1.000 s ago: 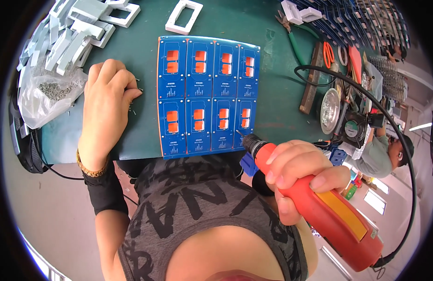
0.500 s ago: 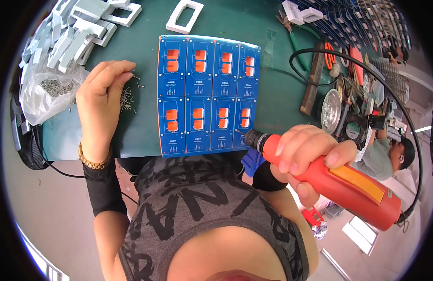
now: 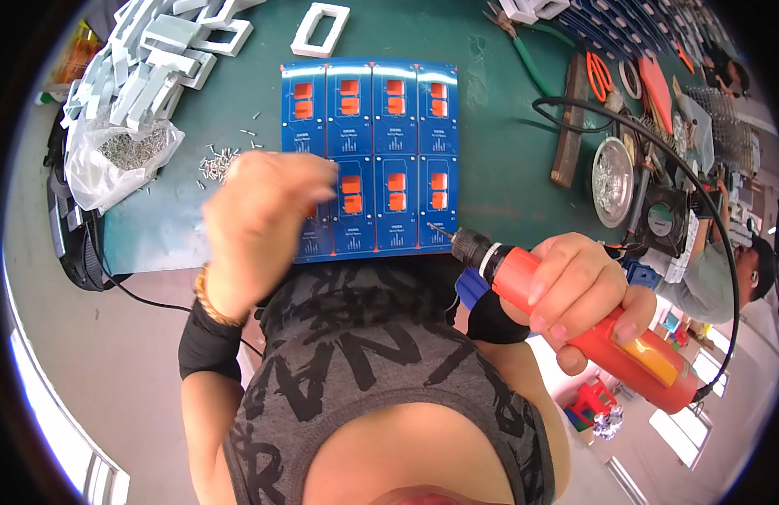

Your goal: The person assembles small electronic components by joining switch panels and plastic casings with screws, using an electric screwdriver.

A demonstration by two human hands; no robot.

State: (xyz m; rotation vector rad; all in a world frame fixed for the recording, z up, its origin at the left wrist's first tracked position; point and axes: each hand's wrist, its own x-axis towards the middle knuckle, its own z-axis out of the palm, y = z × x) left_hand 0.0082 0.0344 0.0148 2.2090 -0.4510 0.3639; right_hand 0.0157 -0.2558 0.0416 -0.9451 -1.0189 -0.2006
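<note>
A blue panel of circuit boards (image 3: pixel 373 109) with orange blocks lies on the green mat (image 3: pixel 507 160). My right hand (image 3: pixel 579 290) grips a red electric screwdriver (image 3: pixel 575 316), its bit tip at the panel's lower right corner. My left hand (image 3: pixel 259 215) hovers over the panel's lower left part with fingers curled, blurred; whether it holds screws I cannot tell. A small heap of loose screws (image 3: pixel 221 160) lies on the mat just left of the panel.
A clear bag of screws (image 3: pixel 120 164) and a pile of white frames (image 3: pixel 154 59) sit at the left. A metal dish (image 3: pixel 613 181), scissors (image 3: pixel 598 74), pliers and a black cable (image 3: pixel 659 143) crowd the right. Another person (image 3: pixel 726 269) sits at far right.
My left hand left the screw heap and swung right, over the panel's lower left. The screwdriver tilted and its bit came to the panel's lower right corner.
</note>
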